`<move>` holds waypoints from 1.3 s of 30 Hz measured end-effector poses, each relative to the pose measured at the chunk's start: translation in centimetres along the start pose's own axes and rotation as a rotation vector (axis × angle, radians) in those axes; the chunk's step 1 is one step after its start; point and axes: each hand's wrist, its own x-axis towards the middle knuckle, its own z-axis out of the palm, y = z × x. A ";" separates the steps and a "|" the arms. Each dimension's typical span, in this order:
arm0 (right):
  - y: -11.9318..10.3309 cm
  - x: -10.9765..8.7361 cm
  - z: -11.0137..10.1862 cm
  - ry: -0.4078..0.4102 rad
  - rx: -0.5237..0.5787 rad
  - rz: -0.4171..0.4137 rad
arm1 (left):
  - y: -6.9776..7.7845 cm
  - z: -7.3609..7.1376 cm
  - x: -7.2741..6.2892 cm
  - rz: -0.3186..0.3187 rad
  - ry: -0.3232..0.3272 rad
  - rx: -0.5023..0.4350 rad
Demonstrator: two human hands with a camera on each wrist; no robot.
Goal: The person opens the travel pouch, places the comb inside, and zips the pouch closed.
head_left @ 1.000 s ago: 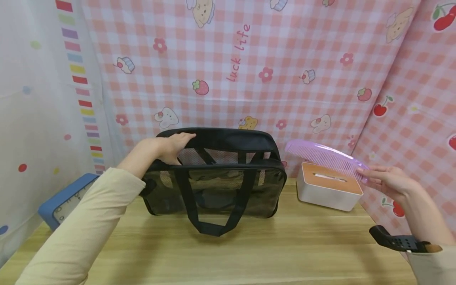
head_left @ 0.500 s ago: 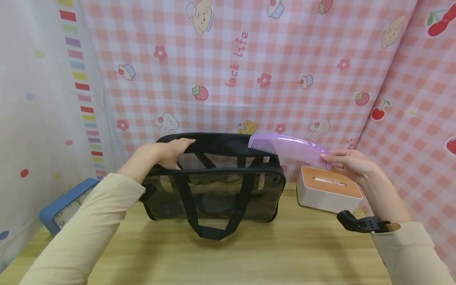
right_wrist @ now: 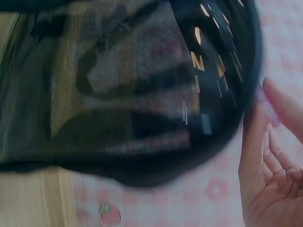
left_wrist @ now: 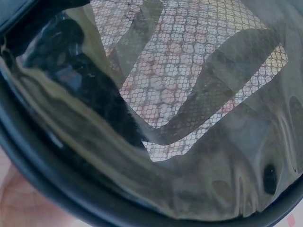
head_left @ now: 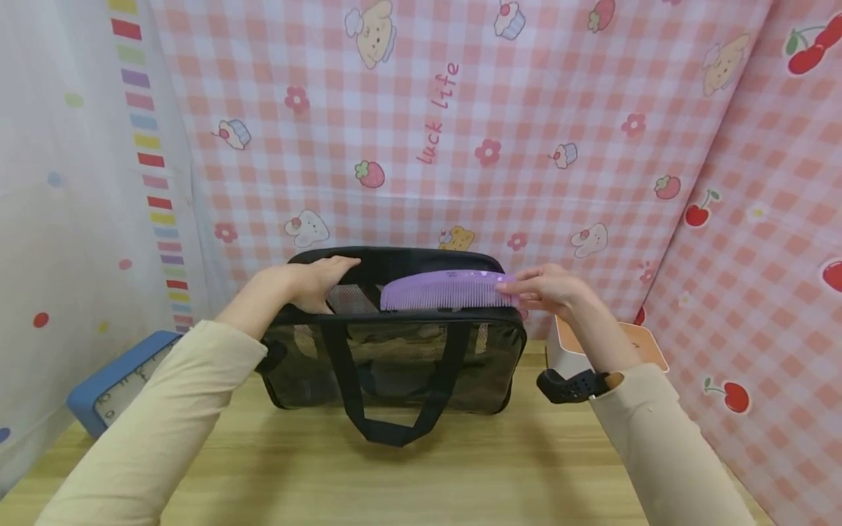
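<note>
A lilac wide comb with its teeth down extends leftward over the opening of a black see-through bag. My right hand pinches the comb's right end between thumb and fingers, beside the bag's top right corner. In the right wrist view the hand shows past the bag's blurred edge. At the bag's top left, my left hand rests with thumb and fingers spread between front and back rims. The left wrist view shows the bag's clear end panel; only part of the palm appears there.
A blue-framed clock stands at the left, partly behind my left sleeve. A white box with an orange-brown lid is at the right, partly behind my right arm. The wooden table meets a pink checked cloth at the back.
My right hand has carried the comb left, from above the white box to over the bag's opening. The left hand stays at the bag's top left.
</note>
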 end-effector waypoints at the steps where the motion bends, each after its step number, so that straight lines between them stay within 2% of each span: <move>1: -0.3 0.4 0.7 0.004 -0.022 0.009 | 0.1 -0.1 -0.1 0.003 0.001 0.000; 7: -1.4 2.7 4.4 0.021 -0.107 0.064 | 0.1 0.0 -0.2 0.034 0.014 0.000; 11: -2.0 3.8 5.9 0.041 -0.145 0.095 | 0.1 0.1 -0.2 0.041 0.023 -0.001; 14: -2.3 4.2 6.6 0.067 -0.231 0.128 | 0.1 0.1 -0.2 0.039 0.026 -0.002; 18: -2.4 4.7 7.1 0.087 -0.324 0.153 | 0.2 0.1 -0.2 0.025 0.020 0.000; 21: -2.4 4.9 7.4 0.086 -0.353 0.157 | 0.3 0.0 -0.2 0.010 0.009 0.004; 25: -2.5 5.0 7.6 0.051 -0.378 0.147 | 0.3 -0.1 -0.2 -0.002 0.001 0.007; 28: -2.4 5.1 7.5 -0.009 -0.417 0.133 | 0.3 -0.1 -0.3 -0.006 0.002 0.007; 31: -2.3 5.0 7.3 -0.055 -0.514 0.124 | 0.4 -0.1 -0.3 -0.004 -0.004 0.001; 35: -2.3 4.7 6.9 -0.051 -0.585 0.121 | 0.3 0.0 -0.2 -0.004 -0.008 -0.003; 39: -2.5 4.2 6.7 -0.026 -0.551 0.102 | 0.2 0.0 -0.1 -0.005 -0.009 0.000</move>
